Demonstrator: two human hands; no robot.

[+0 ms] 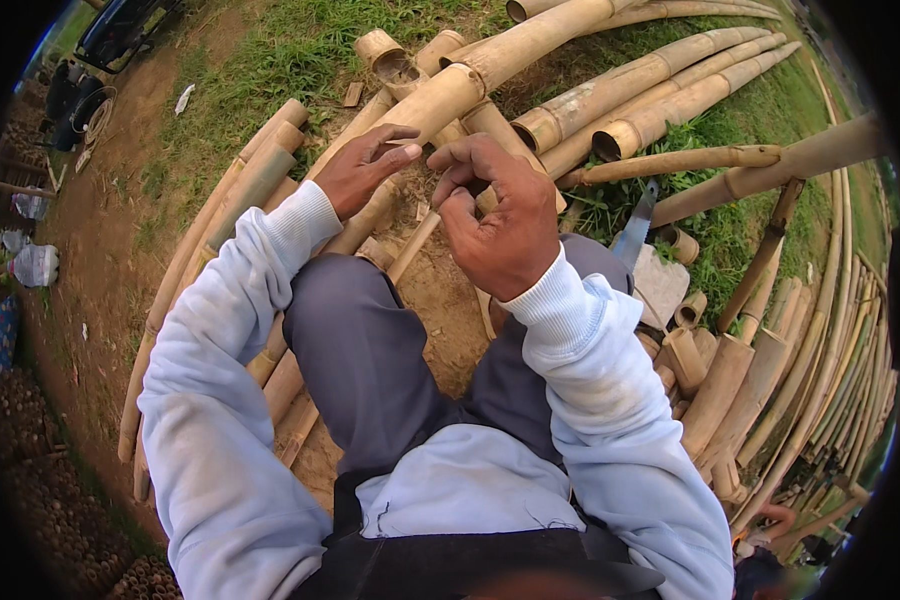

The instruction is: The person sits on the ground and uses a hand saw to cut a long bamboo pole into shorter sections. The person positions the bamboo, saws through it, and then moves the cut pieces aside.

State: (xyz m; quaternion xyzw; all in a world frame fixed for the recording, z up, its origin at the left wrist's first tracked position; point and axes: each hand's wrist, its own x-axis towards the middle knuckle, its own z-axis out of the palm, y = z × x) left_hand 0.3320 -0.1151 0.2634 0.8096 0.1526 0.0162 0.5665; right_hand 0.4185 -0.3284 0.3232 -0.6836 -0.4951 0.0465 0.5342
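My left hand (363,172) is raised over a thick bamboo pole (440,103), its fingers stretched forward and the thumb a little apart from them. Nothing shows between them. Close to its right, my right hand (505,215) hovers in front of my knees, fingers curled and the thumb tip near a fingertip. Whatever it may pinch is hidden or too small to name. Below the hands, a thin bamboo strip (413,248) slants between my knees. The thick pole rests across other bamboo pieces, including a short cut section (388,62) at its far side.
A saw blade (634,228) stands beside my right knee, near a pale stone block (660,285). Cut bamboo lengths (718,392) are heaped at right, with long poles (820,380) beyond. More poles (225,215) lie along my left. Another person's arm (776,520) shows at lower right.
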